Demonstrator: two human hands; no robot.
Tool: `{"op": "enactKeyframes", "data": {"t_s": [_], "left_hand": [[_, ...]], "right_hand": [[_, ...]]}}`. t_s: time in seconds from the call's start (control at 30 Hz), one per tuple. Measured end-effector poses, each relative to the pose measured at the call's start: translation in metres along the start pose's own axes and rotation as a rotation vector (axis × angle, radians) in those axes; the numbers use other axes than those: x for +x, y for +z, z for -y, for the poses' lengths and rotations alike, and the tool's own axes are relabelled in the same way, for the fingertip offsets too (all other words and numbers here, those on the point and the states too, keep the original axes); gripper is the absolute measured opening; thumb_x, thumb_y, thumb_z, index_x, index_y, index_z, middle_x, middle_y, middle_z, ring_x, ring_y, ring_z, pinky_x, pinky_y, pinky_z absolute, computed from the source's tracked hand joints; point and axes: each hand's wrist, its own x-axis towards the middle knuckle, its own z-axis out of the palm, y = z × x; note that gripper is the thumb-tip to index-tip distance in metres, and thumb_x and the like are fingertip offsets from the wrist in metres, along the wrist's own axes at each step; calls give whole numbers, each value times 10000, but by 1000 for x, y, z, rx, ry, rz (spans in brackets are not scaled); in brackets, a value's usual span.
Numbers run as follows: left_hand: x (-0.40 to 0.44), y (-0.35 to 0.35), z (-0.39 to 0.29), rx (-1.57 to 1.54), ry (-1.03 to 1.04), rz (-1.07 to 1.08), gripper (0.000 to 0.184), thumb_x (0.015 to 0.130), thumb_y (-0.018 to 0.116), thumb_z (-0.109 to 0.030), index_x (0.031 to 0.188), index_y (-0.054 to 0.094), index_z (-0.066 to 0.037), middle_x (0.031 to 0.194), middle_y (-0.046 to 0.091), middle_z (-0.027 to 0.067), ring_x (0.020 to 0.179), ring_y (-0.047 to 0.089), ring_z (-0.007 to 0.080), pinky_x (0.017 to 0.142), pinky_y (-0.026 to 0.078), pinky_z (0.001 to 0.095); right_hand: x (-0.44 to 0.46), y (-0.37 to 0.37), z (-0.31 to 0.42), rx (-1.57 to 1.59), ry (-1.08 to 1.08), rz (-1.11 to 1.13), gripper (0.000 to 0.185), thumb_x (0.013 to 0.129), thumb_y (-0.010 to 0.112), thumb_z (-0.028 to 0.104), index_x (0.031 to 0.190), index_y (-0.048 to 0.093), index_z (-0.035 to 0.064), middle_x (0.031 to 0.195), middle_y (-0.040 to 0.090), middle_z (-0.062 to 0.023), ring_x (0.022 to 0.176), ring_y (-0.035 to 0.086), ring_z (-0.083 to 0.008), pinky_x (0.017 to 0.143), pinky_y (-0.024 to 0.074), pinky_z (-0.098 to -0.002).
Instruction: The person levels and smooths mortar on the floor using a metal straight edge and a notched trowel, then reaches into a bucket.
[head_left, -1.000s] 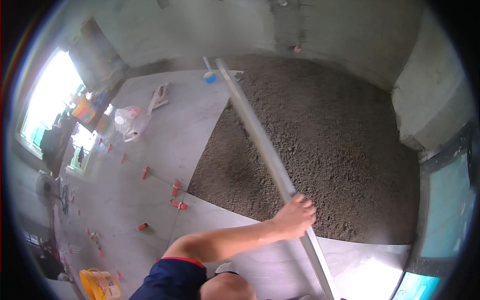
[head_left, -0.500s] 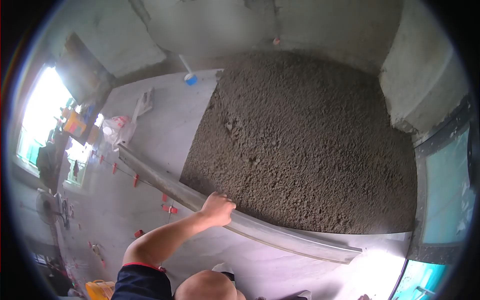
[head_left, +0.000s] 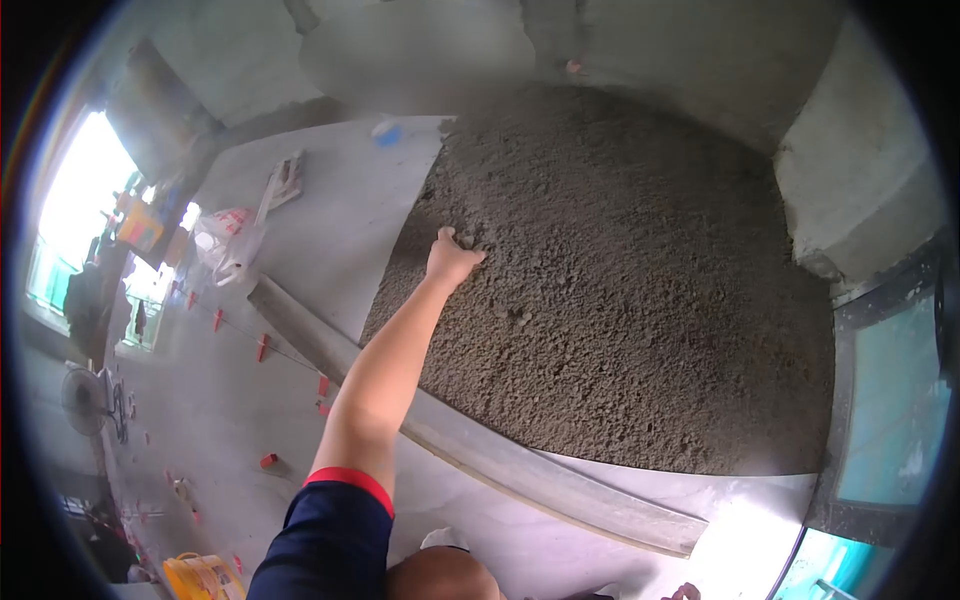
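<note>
My left hand is stretched out over a bed of rough grey-brown mortar. Its thumb and fingers are apart, around a small mortar lump at the surface; no firm hold on it shows. Below that arm, a long grey metal straightedge lies slantwise along the near edge of the mortar, with no hand on it. At the bottom edge, only a small part of what looks like my right hand shows, its fingers mostly cut off.
Large pale tiles border the mortar on the left and near side. Red tile clips dot their joints. A plastic bag, a trowel, a blue-headed tool and a yellow bucket lie around. Walls close the far side.
My left hand has let go of the straightedge and reached forward to the lumps in the mortar. The straightedge stays lying across the tiles.
</note>
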Motion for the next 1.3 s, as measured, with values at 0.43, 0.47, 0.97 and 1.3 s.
{"op": "enactKeyframes", "data": {"t_s": [0.43,0.47,0.97,1.3], "left_hand": [[-15,-82,-18,-938,160,511,241,833,653,45,1050,633,-58,972,666,63,862,627,170,724,495,317],[-20,-94,-22,-991,172,610,241,832,641,40,1047,622,-68,987,664,65,882,627,176,740,493,322],[-86,-41,-48,48,397,334,184,770,654,21,942,704,-24,802,698,58,729,634,128,668,480,288],[-297,20,-111,33,812,866,216,823,679,-21,1030,686,-82,1030,715,85,939,703,242,836,559,346]], "right_hand": [[-26,22,19,-42,75,18,411,1035,566,138,1414,435,50,1221,589,-122,999,612,-219,890,557,-395],[-18,23,11,25,27,21,401,1032,566,131,1405,441,53,1201,592,-115,985,611,-217,891,554,-399],[-7,124,179,-301,-247,100,202,940,572,24,1131,575,-40,998,658,-133,747,713,-213,667,536,-297],[25,183,269,-252,-468,404,585,809,823,98,1308,550,-43,1163,645,-164,896,735,-230,800,601,-332]]}}
